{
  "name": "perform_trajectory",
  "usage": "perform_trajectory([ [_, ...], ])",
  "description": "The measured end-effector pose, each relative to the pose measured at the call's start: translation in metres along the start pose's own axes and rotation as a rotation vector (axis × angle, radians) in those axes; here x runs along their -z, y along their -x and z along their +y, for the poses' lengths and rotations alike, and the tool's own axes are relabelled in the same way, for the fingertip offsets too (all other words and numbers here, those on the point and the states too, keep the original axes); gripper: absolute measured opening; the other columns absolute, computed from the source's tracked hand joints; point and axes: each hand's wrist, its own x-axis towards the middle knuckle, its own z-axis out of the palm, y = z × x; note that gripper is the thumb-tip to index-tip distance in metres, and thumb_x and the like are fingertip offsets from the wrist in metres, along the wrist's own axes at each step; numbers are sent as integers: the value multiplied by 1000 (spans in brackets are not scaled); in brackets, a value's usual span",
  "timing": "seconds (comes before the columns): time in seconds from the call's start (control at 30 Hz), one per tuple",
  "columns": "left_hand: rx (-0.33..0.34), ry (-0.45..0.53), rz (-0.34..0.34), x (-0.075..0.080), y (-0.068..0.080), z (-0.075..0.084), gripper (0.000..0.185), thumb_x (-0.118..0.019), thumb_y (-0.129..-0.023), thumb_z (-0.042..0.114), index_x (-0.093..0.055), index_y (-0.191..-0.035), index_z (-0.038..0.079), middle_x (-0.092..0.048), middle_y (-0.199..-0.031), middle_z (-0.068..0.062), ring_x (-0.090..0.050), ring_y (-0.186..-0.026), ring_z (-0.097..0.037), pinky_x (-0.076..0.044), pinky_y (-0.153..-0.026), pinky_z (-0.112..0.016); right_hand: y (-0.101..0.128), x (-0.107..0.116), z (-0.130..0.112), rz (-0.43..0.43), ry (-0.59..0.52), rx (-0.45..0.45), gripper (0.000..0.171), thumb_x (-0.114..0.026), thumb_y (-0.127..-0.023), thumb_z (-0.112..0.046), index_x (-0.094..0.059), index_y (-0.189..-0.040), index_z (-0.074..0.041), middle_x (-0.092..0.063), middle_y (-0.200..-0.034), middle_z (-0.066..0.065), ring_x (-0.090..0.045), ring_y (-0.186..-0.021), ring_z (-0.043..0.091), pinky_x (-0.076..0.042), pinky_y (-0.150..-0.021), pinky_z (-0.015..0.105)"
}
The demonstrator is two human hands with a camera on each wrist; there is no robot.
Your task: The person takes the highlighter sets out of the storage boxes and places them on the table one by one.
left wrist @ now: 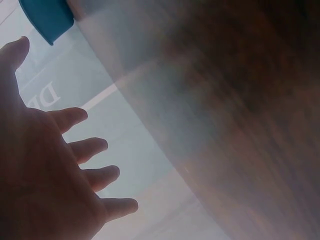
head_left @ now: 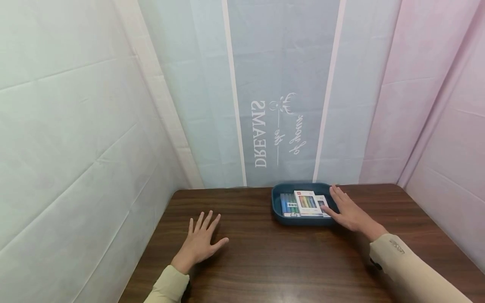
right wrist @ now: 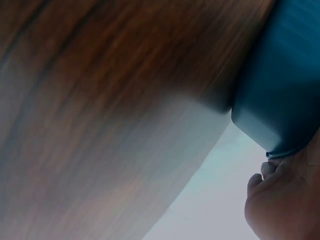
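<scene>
A dark blue tray stands near the far edge of the table. Inside lie a pack of blue and green sticks, a white box with coloured sticks pictured on it, and a smaller white box partly behind my thumb. My right hand is at the tray's right end with fingers extended and thumb spread over the inside. In the right wrist view its fingers are right at the rim of the tray. Over the left part of the table, my left hand has its fingers spread and holds nothing.
The brown wooden table reaches back to a blue-grey cloth with mirrored white lettering. Pale cloth walls close in the left side, and a pinkish one the right.
</scene>
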Motion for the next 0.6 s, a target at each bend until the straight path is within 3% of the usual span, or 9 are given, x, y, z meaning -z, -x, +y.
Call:
perform_trajectory([
  [0.6, -7, 13, -7, 2, -2, 5, 88, -56, -101, 72, -37, -169, 19, -24, -176, -17, -15, -163, -45, -6, -127, -76, 7, -10, -24, 33, -13, 27, 100, -54, -106, -64, -20, -167, 7, -12, -175, 30, -14, -160, 52, -18, -127, 71],
])
